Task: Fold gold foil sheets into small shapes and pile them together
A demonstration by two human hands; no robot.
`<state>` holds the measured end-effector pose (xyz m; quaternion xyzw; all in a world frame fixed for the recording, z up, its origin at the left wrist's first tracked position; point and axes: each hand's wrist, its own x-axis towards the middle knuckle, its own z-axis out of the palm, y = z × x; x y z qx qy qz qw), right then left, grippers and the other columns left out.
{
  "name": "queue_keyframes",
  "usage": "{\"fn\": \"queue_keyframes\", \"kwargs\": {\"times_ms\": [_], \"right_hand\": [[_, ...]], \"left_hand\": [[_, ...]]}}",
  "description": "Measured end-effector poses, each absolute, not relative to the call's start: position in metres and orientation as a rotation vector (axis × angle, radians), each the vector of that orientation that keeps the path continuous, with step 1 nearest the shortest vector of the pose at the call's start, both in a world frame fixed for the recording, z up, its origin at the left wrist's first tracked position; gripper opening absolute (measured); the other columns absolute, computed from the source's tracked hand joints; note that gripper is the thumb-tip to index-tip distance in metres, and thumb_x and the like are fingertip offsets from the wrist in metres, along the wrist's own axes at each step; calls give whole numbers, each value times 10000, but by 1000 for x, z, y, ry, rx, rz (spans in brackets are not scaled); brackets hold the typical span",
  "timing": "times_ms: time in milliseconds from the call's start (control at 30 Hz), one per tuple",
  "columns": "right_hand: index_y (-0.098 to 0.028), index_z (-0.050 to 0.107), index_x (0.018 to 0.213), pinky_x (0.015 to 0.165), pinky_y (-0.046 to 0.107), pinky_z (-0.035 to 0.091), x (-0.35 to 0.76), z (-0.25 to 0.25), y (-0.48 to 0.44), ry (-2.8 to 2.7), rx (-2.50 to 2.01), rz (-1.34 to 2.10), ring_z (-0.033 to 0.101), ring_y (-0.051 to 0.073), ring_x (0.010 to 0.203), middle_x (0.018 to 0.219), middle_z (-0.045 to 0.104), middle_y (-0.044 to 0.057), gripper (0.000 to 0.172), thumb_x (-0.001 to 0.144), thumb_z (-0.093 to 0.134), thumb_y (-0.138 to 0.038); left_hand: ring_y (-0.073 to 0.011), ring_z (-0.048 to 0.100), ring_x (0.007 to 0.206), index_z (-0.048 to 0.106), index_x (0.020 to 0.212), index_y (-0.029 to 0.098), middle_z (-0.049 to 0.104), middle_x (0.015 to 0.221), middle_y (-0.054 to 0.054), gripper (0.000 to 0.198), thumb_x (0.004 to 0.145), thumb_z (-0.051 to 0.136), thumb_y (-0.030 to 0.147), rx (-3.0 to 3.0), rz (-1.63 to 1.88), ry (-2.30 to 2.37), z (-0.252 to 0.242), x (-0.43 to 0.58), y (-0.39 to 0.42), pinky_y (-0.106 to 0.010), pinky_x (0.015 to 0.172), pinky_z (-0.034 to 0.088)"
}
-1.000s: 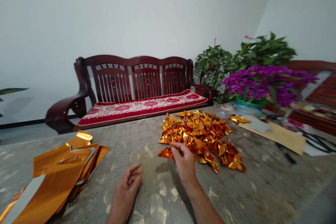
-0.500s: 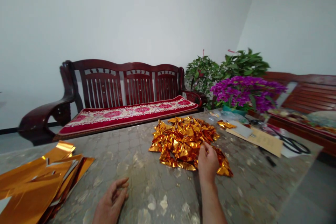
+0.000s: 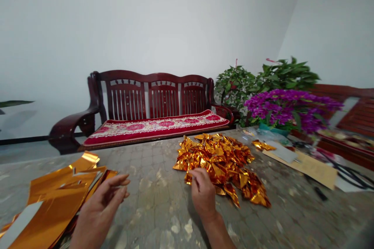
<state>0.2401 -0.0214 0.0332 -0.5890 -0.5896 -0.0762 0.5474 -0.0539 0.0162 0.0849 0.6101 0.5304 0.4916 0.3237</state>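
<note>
A heap of folded, shiny orange-gold foil pieces (image 3: 216,155) lies on the patterned grey tabletop (image 3: 152,202). At the heap's near left edge is my right hand (image 3: 203,194), its fingers curled together; no foil shows at the fingertips. One foil piece (image 3: 231,194) juts out at the front of the heap, to the right of that hand. On the left, a stack of flat orange-gold foil sheets (image 3: 58,198) has slit or cut edges and pale undersides. My left hand (image 3: 97,210) hovers over the stack's right side, fingers stretched and slightly apart, holding nothing visible.
To the right are a lone foil piece (image 3: 263,145), a tan envelope-like sheet (image 3: 309,167), black-handled scissors (image 3: 350,175) and a small black object (image 3: 320,193). Purple flowers (image 3: 292,107) stand behind them. Past the table is a wooden bench (image 3: 125,97) with a red cushion (image 3: 99,139).
My right hand has come away from the heap's front, moving left. A foil piece now sticks out there. My left hand has shifted left, toward the sheets. The view has turned slightly left.
</note>
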Motion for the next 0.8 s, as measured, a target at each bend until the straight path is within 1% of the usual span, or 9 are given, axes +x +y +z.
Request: {"fn": "queue_keyframes", "kwargs": {"times_ms": [100, 200, 267, 367, 467, 533, 600, 667, 800], "right_hand": [[-231, 715, 985, 813, 296, 516, 219, 22, -18, -1584, -1360, -54, 652, 188, 910, 939, 672, 59, 398, 786, 428, -39], [-246, 725, 961, 804, 304, 518, 210, 12, -15, -1656, -1392, 45, 660, 200, 905, 936, 686, 50, 381, 769, 453, -61], [-252, 729, 943, 807, 315, 520, 208, 7, -13, -1689, -1432, 123, 669, 209, 903, 927, 698, 47, 332, 791, 468, -112], [-251, 732, 916, 811, 354, 524, 211, 1, -6, -1707, -1522, 214, 680, 230, 895, 956, 715, 53, 284, 821, 465, -240], [-250, 735, 909, 819, 370, 526, 216, -4, 3, -1747, -1594, 263, 686, 238, 906, 981, 721, 58, 325, 841, 431, -342], [-258, 739, 900, 805, 362, 531, 219, -8, 6, -1791, -1619, 291, 690, 238, 908, 986, 725, 56, 344, 840, 427, -388], [-268, 744, 888, 774, 358, 537, 221, -11, 8, -1785, -1646, 275, 695, 239, 891, 997, 728, 52, 356, 824, 421, -406], [-278, 747, 888, 769, 357, 540, 223, -14, 10, -1780, -1653, 265, 696, 243, 897, 1011, 731, 48, 354, 809, 431, -417], [-296, 752, 870, 781, 370, 546, 227, -20, 14, -1785, -1655, 263, 699, 256, 900, 1005, 739, 46, 359, 800, 435, -451]], "left_hand": [[-234, 716, 857, 652, 1169, 273, 754, 1003, -27, 588, 708, 647, 639, 1603, 1325, 1501, 109, -84, 25, -327, 779, 580], [-230, 698, 818, 689, 1083, 238, 752, 911, -25, 569, 670, 666, 629, 1614, 1332, 1614, 124, -120, 33, -325, 754, 564], [-211, 672, 743, 705, 992, 201, 728, 795, -18, 508, 676, 654, 596, 1604, 1374, 1671, 127, -146, 38, -315, 723, 544], [-185, 629, 655, 689, 827, 173, 679, 665, -8, 394, 663, 641, 527, 1612, 1281, 1724, 119, -189, 40, -276, 630, 494], [-183, 619, 628, 679, 772, 171, 673, 642, -9, 319, 671, 607, 466, 1596, 1163, 1899, 103, -228, 35, -267, 599, 455], [-192, 632, 659, 696, 807, 179, 687, 664, -10, 281, 694, 591, 413, 1603, 1114, 2036, 93, -246, 29, -272, 628, 453], [-201, 651, 724, 705, 850, 187, 722, 755, -23, 255, 733, 572, 369, 1659, 1009, 2133, 85, -256, 24, -277, 668, 456], [-200, 662, 797, 703, 909, 185, 736, 849, -39, 259, 800, 519, 333, 1752, 818, 2206, 78, -257, 22, -279, 715, 455], [-205, 647, 911, 706, 978, 196, 715, 1016, -61, 255, 796, 601, 340, 1840, 630, 2249, 68, -240, 29, -279, 787, 435]]}}
